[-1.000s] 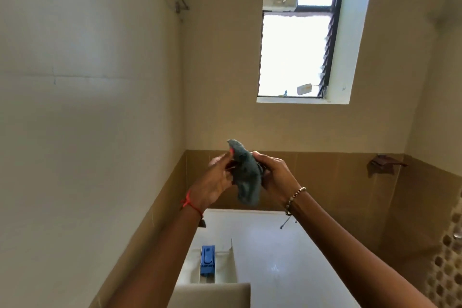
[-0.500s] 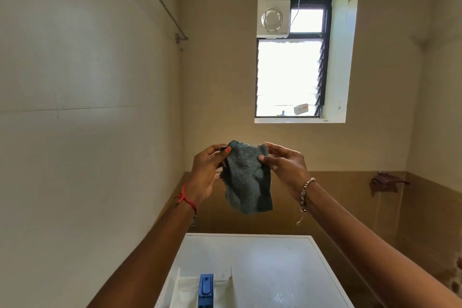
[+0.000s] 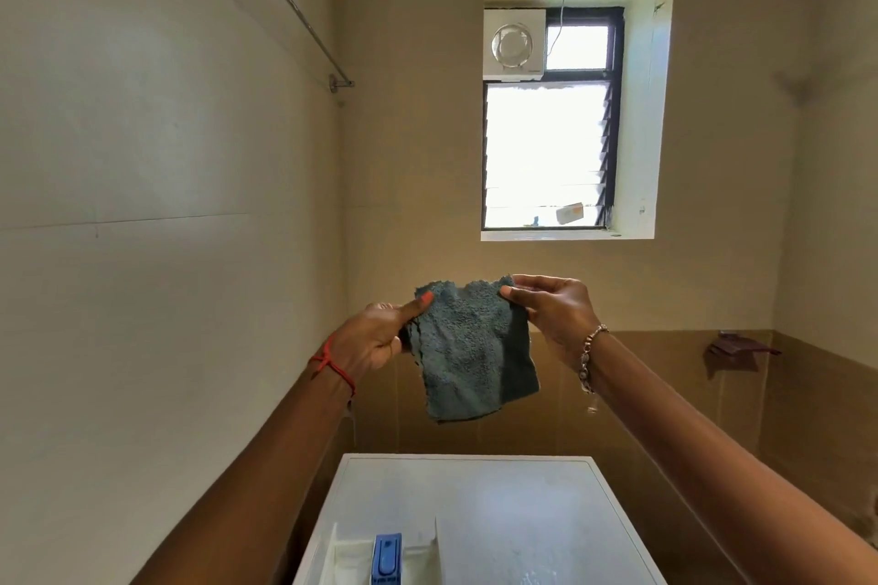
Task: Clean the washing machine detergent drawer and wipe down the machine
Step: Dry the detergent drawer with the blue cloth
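A grey-blue cloth [image 3: 470,356] hangs spread in the air above the washing machine. My left hand [image 3: 380,340] pinches its upper left corner and my right hand [image 3: 551,314] pinches its upper right corner. Below, the white top of the washing machine [image 3: 513,518] fills the lower middle of the view. A white detergent drawer [image 3: 351,558] with a blue insert [image 3: 387,558] rests on the machine's near left part, cut off by the bottom edge.
A cream wall with a metal towel rail [image 3: 285,0] runs close on the left. The far wall has a window [image 3: 546,157] with an exhaust fan [image 3: 513,44]. A dark fixture [image 3: 734,347] sticks out of the tiled band at right.
The bunched cloth has been pulled open between my hands, which have moved apart. The view has tilted, so the washing machine top and drawer sit lower in frame.
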